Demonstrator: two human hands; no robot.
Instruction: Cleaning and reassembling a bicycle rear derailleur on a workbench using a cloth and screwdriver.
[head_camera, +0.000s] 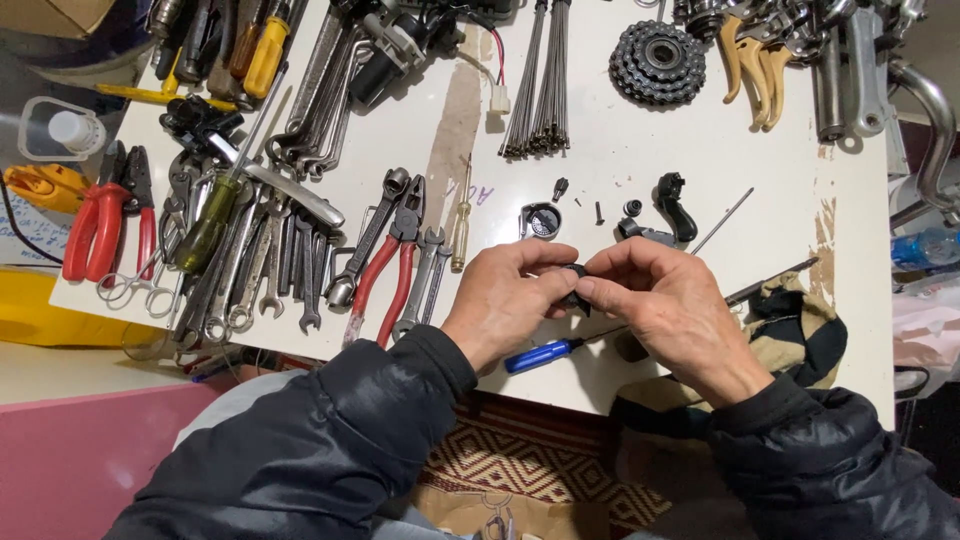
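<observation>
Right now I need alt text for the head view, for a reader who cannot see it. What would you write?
Two hands, left hand and right hand, pinch a small black part between them over a white table. A blue-handled screwdriver lies under the wrists, wrenches and red-handled pliers spread to the left, and a gear cluster sits at the far edge.

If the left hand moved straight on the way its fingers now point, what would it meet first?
The left hand points right, toward the right hand. It already touches the small black part held between both, so that part comes first, then the right fingers.
</observation>
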